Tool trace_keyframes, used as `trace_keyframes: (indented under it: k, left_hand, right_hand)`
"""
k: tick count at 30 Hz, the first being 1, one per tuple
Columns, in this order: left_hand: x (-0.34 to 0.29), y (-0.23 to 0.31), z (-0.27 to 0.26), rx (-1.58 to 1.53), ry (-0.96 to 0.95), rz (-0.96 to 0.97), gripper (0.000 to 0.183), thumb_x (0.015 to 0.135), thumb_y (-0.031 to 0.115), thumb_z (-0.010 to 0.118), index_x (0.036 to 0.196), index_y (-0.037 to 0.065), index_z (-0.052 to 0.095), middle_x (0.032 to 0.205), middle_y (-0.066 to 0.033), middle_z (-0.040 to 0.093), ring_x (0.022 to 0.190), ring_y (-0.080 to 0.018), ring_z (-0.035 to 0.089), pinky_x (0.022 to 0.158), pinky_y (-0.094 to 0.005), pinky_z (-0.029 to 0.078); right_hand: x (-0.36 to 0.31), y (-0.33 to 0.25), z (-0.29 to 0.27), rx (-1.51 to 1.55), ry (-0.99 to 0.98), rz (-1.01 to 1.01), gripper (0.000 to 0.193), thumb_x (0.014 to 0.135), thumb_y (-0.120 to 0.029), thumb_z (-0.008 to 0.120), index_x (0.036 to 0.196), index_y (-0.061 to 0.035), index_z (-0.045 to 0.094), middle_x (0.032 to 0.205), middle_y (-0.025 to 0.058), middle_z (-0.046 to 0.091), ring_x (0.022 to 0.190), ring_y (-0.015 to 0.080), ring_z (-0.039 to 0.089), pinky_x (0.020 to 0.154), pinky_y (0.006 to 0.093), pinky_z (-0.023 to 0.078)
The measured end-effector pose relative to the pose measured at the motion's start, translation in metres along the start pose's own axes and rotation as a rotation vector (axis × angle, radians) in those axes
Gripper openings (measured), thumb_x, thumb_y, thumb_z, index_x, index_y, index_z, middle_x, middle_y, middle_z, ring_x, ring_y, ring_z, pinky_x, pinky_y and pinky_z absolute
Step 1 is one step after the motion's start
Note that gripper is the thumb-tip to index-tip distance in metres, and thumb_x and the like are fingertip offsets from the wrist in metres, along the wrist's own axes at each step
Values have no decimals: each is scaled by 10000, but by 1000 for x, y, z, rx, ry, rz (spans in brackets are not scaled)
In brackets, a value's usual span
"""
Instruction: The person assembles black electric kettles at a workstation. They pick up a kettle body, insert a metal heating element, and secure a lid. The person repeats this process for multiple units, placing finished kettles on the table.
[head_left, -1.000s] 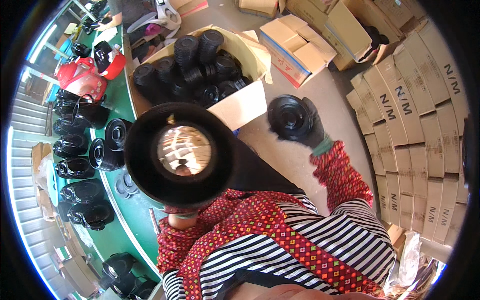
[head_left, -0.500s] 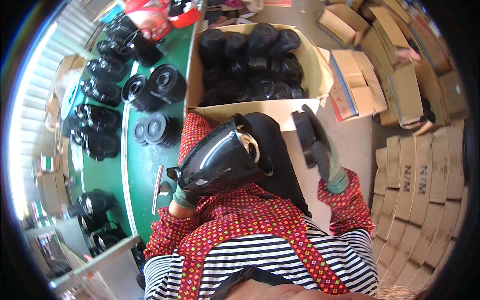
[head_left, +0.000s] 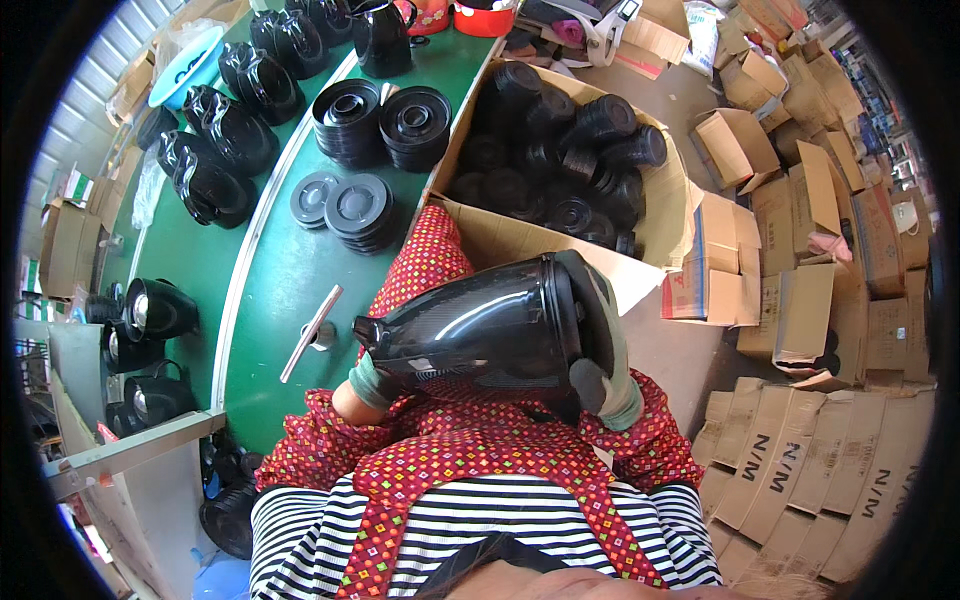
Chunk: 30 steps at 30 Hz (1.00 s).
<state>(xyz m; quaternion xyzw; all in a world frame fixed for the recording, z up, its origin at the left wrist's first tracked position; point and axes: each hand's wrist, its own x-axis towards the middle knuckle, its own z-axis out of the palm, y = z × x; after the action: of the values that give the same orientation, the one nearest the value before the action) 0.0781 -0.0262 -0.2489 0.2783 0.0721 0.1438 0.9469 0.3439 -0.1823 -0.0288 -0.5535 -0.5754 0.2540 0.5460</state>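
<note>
A glossy black jug lies on its side across my lap, its narrower end with a small spout toward my left. My left hand, in a grey-green glove, holds it from beneath near that end; most of its fingers are hidden behind the jug. At the wide right end sits a black round base cap, against the jug's rim. My gloved right hand is closed around this cap, thumb on the near side and fingers over the far side. Whether the cap is fully seated I cannot tell.
On the green table are stacked black rings, flat black discs, a metal rod and several black jugs. A carton full of black parts stands ahead. Cardboard boxes are stacked at right.
My right hand has brought the black round base cap leftward onto the jug's open end, covering the shiny metal inside. The jug now lies more level, and the view has shifted.
</note>
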Motion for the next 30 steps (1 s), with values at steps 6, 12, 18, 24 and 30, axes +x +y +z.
trace_keyframes:
  k: [6, 12, 18, 24, 30]
  left_hand:
    - [6, 60, 75, 432, 26, 275, 483, 1009, 139, 687, 1445, -34, 572, 1425, -169, 632, 1231, -240, 656, 1067, -391, 539]
    - [8, 165, 171, 2058, -129, 1004, 540, 680, 230, 832, 1191, 63, 783, 1132, -161, 748, 1019, -351, 764, 867, -437, 635]
    - [-11, 127, 117, 1131, 403, 506, 667, 722, 297, 943, 1255, -32, 713, 1164, -153, 768, 1032, -265, 749, 923, -376, 603]
    - [-9, 131, 119, 1179, 307, 570, 655, 731, 286, 925, 1259, -37, 710, 1176, -155, 760, 1049, -258, 740, 929, -382, 600]
    - [1, 181, 189, 1776, 20, 783, 612, 822, 392, 868, 1241, -31, 723, 1128, -211, 770, 1045, -329, 769, 896, -435, 621]
  right_hand:
    - [8, 7, 15, 339, 73, 37, 756, 1081, -428, 577, 1625, 39, 338, 1588, 193, 456, 1422, 306, 509, 1200, 415, 398]
    - [8, 53, -16, 818, -149, 669, 524, 1168, -342, 389, 1586, -29, 432, 1534, 132, 572, 1368, 228, 587, 1196, 388, 453]
    - [35, 7, -30, 373, -275, 259, 844, 1089, -550, 481, 1630, 65, 275, 1699, 223, 300, 1568, 333, 312, 1284, 406, 237]
    - [44, -3, 5, 467, -109, 90, 879, 1078, -563, 518, 1670, 12, 216, 1692, 196, 333, 1509, 307, 417, 1262, 419, 325]
    - [44, 19, -11, 1554, -492, 603, 766, 1111, -591, 408, 1611, -12, 382, 1547, 140, 553, 1362, 239, 587, 1194, 412, 447]
